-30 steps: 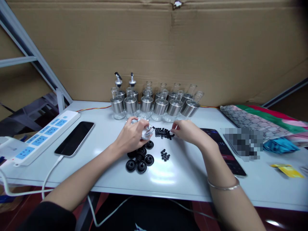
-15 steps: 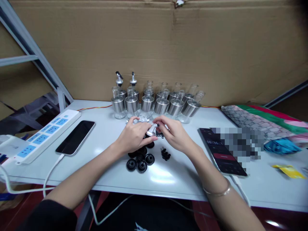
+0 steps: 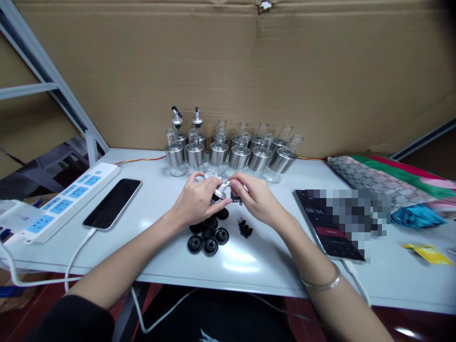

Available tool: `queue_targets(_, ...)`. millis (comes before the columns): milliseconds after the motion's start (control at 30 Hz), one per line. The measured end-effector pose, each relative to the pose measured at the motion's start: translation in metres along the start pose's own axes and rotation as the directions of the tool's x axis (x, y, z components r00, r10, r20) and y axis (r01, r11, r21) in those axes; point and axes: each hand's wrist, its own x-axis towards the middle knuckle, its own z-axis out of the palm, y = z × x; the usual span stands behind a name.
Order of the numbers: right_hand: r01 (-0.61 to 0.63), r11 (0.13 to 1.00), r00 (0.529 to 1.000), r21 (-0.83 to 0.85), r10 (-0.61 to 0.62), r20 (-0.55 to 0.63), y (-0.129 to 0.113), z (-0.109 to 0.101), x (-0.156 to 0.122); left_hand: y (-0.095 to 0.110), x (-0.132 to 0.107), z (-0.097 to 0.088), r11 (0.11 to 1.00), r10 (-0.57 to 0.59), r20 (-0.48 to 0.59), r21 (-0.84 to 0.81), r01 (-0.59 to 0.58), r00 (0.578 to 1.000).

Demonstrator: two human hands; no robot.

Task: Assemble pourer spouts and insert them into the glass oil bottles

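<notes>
Silver pourer [image 3: 221, 190] before bottles [image 3: 239, 157] | your left hand [image 3: 194, 199] gripped it, right hand [image 3: 257, 194] pinched its tip [image 3: 226, 184] | two already wore pourers [image 3: 177, 119], others none

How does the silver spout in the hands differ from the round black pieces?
The silver spout is shiny silver; the round black pieces are black. The spout narrows to a slim neck; the black pieces are broad, ringed discs. The spout is held up in the left hand, with the right hand at its narrow end; the black pieces lie heaped on the table. Both are in front of the bottles.
</notes>
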Motion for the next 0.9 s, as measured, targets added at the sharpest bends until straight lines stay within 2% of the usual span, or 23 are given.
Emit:
queue_targets(100, -0.005, 1.000, 1.000, 0.024, 0.005, -0.010, -0.002, 0.000, 0.000, 0.000, -0.001, 0.001, 1.000, -0.016, -0.003, -0.023, 0.016, 1.000)
queue_targets(300, -0.003, 0.998, 1.000, 0.065, 0.002, 0.016, -0.003, 0.004, 0.000, 0.000, 0.001, 0.002, 0.967, -0.186, 0.025, -0.171, 0.188, 0.982)
queue_targets(600, -0.025, 0.999, 0.997, 0.023, 0.023, 0.075, -0.003, 0.007, -0.001, 0.006, -0.001, 0.005, 0.933, -0.202, 0.024, -0.299, 0.200, 0.979)
queue_targets(900, 0.003, 0.998, 0.995, -0.059, 0.003, 0.104, -0.006, 0.012, -0.002, 0.004, 0.002, 0.003, 0.983, -0.072, -0.028, -0.174, 0.066, 0.997)
